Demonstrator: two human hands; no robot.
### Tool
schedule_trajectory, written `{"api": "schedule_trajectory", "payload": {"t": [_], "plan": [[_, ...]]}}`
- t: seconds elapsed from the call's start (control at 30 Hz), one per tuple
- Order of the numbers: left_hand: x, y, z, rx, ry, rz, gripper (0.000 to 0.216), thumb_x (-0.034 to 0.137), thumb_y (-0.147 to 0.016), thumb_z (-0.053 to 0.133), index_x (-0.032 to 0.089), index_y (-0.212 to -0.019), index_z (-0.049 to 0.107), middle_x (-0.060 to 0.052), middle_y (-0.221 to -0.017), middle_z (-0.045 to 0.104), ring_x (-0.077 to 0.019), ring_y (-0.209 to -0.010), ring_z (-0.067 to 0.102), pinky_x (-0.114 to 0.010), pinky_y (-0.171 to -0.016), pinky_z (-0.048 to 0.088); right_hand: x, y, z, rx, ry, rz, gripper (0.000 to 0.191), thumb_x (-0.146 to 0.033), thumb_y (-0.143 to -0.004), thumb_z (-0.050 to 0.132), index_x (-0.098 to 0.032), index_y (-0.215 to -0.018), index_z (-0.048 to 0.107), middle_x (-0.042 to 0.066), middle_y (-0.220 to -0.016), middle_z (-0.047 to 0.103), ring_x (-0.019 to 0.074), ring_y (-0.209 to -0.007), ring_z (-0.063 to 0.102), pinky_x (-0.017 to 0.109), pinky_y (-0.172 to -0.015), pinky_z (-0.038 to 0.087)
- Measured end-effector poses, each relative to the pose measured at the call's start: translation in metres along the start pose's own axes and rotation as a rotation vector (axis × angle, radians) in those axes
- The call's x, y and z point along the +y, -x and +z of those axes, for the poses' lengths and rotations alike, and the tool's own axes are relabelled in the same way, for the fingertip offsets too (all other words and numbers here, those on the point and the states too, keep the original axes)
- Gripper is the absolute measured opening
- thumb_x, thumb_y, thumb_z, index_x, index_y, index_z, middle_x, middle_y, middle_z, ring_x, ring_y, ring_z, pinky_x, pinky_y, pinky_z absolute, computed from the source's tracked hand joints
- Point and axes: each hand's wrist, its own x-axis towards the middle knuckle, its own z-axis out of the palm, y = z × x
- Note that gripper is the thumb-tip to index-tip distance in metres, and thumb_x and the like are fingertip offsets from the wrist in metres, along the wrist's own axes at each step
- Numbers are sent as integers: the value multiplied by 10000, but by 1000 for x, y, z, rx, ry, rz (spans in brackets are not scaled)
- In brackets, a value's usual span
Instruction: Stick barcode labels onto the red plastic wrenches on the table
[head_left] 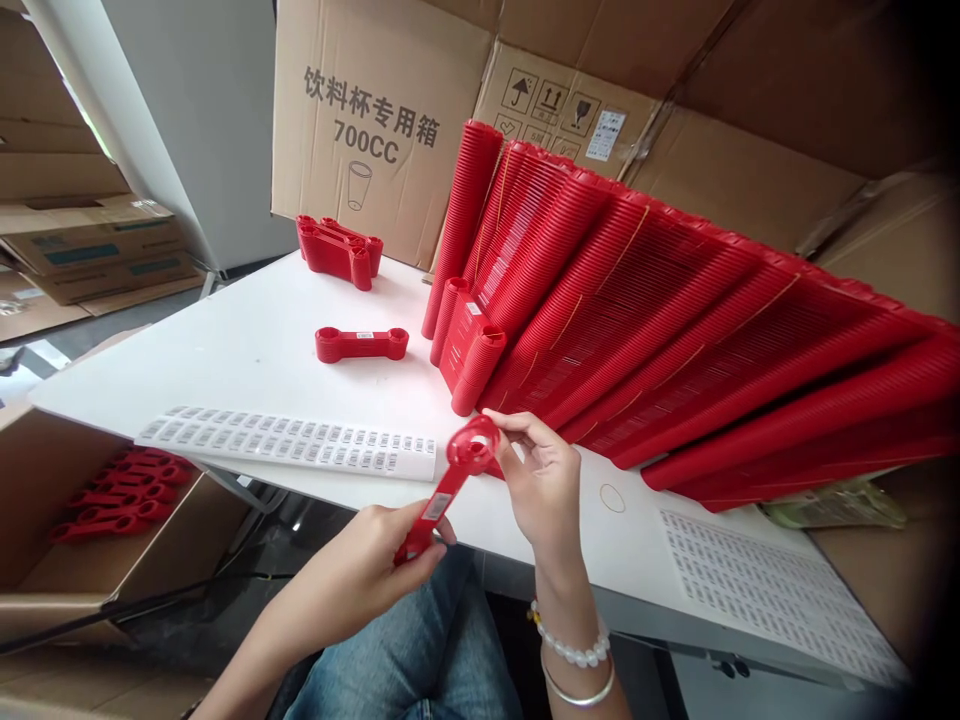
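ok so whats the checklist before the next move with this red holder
1. Grip on the red holder: left hand grasps the lower end, right hand pinches the ring end. ok
2. Label on the holder's middle bar: present. ok
3. Label straight and pressed flat: cannot tell
4. Label sheet close by on the table, with labels left on it. ok
5. Open box at the left: a few holders inside, space remaining. ok
6. Tied stacks lean against the cartons; whether steady: cannot tell
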Motion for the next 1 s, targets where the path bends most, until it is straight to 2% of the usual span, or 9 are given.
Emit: {"api": "schedule_trajectory", "payload": {"t": [0.2,0.3,0.37,0.43,0.57,0.7,0.77,0.87,1.0], "plan": [[-14,-5,0,-413,588,-153,420,409,-859,621,191,-1195,496,58,-620,589,-30,-349,419,-124,-351,315,-10,-6,18,-241,-420,48,599,-640,-979,310,-203,-1008,719,86,-1104,683,214,-1018,662,342,-862,536],[-20,-9,1,-581,766,-122,535,482,-837,646,186,-1228,434,64,-575,595,-29,-287,387,-124,-324,300,-11,-7,27,-306,-404,112,462,-595,-949,467,-186,-911,680,48,-863,683,159,-719,663,271,-635,533],[-20,-9,1,-610,750,-135,550,528,-851,606,191,-1241,415,56,-577,610,-44,-295,410,-137,-338,311,-10,-3,30,-223,-238,74,399,-487,-962,513,-176,-727,597,-8,-639,585,111,-542,556,228,-531,457],[-18,-8,4,-466,600,-146,455,537,-877,557,196,-1166,470,28,-633,643,-71,-403,513,-160,-418,385,-6,3,29,-123,-64,-3,448,-447,-1004,430,-184,-645,490,-29,-573,509,97,-510,480,221,-516,398],[-10,-9,16,118,2,-96,292,494,-889,551,205,-866,574,-4,-736,670,-128,-645,605,-210,-600,460,5,11,27,-38,118,-107,432,-404,-1033,343,-197,-659,410,-41,-578,444,98,-523,410,227,-515,337],[0,-20,16,393,-290,39,305,449,-951,441,258,-1101,627,-43,-1031,719,-187,-877,677,-246,-747,508,9,7,29,36,69,-161,343,-364,-1037,334,-207,-749,429,-24,-696,475,113,-616,463,232,-588,399],[5,-26,-3,414,-341,97,326,445,-960,434,274,-1155,632,-38,-1107,711,-188,-963,675,-239,-817,512,11,6,26,107,74,-206,231,-349,-1026,372,-210,-890,496,16,-870,531,135,-761,520,251,-675,433],[6,-39,-56,472,-407,67,359,476,-957,437,245,-1116,661,-28,-1002,718,-165,-859,665,-219,-755,514,17,15,15,176,89,-224,175,-335,-1011,412,-225,-1078,530,60,-1073,540,168,-952,531,282,-787,432],[-10,-71,-137,659,-680,59,442,492,-932,429,193,-1142,679,-91,-1056,689,-208,-909,645,-289,-815,509,29,38,0,289,31,-155,168,-363,-992,461,-227,-1023,554,45,-1019,566,182,-948,536,296,-802,408]]}}
